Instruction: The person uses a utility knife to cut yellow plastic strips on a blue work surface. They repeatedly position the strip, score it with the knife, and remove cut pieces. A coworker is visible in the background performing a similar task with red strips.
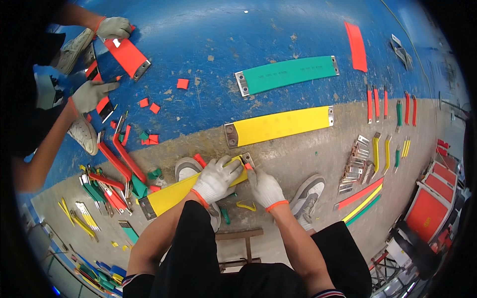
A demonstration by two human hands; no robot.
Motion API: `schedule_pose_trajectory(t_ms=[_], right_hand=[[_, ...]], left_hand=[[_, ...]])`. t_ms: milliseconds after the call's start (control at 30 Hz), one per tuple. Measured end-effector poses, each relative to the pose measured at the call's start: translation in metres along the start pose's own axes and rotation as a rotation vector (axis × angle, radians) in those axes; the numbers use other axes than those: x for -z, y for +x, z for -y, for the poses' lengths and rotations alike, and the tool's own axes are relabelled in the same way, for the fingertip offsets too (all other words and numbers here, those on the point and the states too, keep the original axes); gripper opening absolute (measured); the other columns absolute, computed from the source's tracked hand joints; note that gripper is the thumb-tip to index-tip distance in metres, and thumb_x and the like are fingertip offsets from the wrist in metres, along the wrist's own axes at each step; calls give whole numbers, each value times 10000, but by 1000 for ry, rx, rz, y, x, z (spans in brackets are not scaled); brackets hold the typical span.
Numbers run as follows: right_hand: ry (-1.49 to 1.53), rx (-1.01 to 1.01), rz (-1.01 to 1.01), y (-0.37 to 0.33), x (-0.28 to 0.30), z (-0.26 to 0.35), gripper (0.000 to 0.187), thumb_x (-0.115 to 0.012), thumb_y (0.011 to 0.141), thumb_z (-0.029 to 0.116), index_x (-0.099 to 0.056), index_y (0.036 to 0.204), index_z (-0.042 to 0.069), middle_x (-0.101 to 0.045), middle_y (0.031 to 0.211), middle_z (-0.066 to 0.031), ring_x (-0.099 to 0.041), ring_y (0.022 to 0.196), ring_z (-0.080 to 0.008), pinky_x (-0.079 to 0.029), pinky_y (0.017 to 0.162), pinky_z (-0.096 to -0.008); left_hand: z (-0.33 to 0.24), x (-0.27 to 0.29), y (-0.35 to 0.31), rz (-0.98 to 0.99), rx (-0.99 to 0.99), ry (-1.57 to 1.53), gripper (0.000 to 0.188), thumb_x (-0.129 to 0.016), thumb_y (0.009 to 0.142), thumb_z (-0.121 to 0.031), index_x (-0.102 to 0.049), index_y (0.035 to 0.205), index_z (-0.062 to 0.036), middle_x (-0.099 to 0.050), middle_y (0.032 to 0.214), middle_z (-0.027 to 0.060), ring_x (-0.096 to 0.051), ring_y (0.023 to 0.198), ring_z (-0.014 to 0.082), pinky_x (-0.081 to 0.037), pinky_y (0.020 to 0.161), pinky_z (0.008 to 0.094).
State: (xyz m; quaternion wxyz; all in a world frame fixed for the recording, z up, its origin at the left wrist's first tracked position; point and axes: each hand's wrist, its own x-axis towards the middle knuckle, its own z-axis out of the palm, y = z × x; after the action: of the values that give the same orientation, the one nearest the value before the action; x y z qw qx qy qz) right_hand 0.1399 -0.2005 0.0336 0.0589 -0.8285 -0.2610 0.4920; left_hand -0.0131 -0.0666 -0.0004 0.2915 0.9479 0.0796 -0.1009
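A flat metal bar in a yellow sleeve lies slantwise in front of me, its bare metal ends showing, the far one with a hole. My left hand, in a white glove, grips it near that far end. At the same end, the gloved fingers of my right hand close on a small orange-red thing, mostly covered, its kind unclear. Beyond lie another yellow-sleeved bar and a green-sleeved bar. Curled yellow scraps rest on the floor below my right hand.
At the left a co-worker's gloved hands handle a red-sleeved bar. Red-sleeved bars are piled at my left. Metal pieces and thin coloured strips lie right. A red sleeve lies far right; a red cart stands right.
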Motion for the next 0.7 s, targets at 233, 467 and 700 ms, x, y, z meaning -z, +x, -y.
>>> schedule_pose_trajectory(t_ms=[233,467,700], right_hand=[[-25,-44,15,-3,-1,9,473,-423,1078,392,-627,1034,-34,-705,897,-319,-694,875,-494,-540,815,-577],[6,-20,-1,-2,0,3,466,-439,1074,401,-645,1015,-13,-714,881,-295,-708,838,-469,-557,761,-562],[-5,-27,-23,2,-8,2,476,-447,1069,412,-666,985,-2,-714,826,-275,-721,810,-446,-571,744,-549]], left_hand=[[-4,0,3,10,19,-5,701,-847,690,-302,-620,1323,-107,-583,1378,71,-530,1291,325,-509,970,482],[-7,1,8,20,16,-17,685,-839,694,-267,-616,1311,-72,-588,1367,108,-535,1288,348,-492,988,486],[-9,-1,10,-34,18,-26,687,-829,684,-253,-611,1304,-54,-586,1359,137,-547,1270,359,-491,999,490]])
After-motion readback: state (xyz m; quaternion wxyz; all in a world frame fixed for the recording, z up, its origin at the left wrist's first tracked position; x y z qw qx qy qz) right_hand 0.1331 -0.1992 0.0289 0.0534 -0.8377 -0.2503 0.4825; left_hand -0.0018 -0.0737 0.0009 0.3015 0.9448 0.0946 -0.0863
